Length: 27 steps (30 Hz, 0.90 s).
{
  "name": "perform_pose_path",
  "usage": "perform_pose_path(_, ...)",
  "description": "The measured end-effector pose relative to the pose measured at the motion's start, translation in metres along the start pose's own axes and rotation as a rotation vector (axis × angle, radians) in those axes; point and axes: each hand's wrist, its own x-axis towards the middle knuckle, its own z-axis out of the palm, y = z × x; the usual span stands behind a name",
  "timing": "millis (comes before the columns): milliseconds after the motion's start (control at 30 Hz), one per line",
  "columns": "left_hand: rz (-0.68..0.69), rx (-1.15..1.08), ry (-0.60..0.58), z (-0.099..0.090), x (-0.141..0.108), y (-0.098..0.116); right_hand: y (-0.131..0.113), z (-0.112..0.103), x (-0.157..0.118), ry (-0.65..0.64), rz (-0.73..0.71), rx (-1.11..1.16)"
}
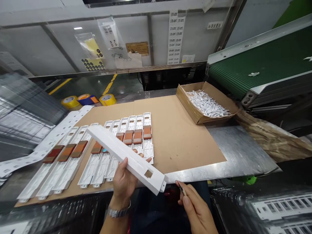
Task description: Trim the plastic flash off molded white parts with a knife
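Observation:
My left hand (pixel 124 182) is closed around a long white plastic cover (pixel 126 154), held tilted above the front edge of the table. The cover's smooth face is turned up, and a square cutout shows near its lower right end. Just right of that end, my right hand (pixel 196 209) pinches a small, thin dark tool with a pointed tip (pixel 181 188); its exact kind is hidden by the fingers. Behind the held cover lie several similar white plastic covers (pixel 148 148), open side up, with orange-brown blocks (pixel 147 132) across them.
A cardboard box (pixel 192 109) of small white pieces stands at the right back, beside a green conveyor belt (pixel 263 65). Tape rolls (pixel 107 99) sit at the back left, near a label strip (pixel 57 136). Cardboard (pixel 175 139) covers part of the metal tabletop (pixel 234 152).

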Motion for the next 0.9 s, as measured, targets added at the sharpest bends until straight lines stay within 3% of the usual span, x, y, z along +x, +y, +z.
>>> perform_pose_path(133, 0.018, 0.140, -0.002, -0.005, -0.006, 0.000, 0.005, 0.007, -0.001, 0.132, -0.112, -0.080)
perform_pose_path(400, 0.225, 0.173, 0.175, -0.001, -0.009, -0.004, 0.017, 0.027, -0.002, 0.233, -0.300, -0.326)
perform_pose_path(600, 0.233, 0.191, 0.197, 0.003, -0.009, -0.003, 0.020, 0.030, 0.002, 0.260, -0.328, -0.482)
perform_pose_path(900, 0.225, 0.210, 0.174, 0.003, -0.011, -0.003, 0.021, 0.031, 0.002, 0.254, -0.341, -0.545)
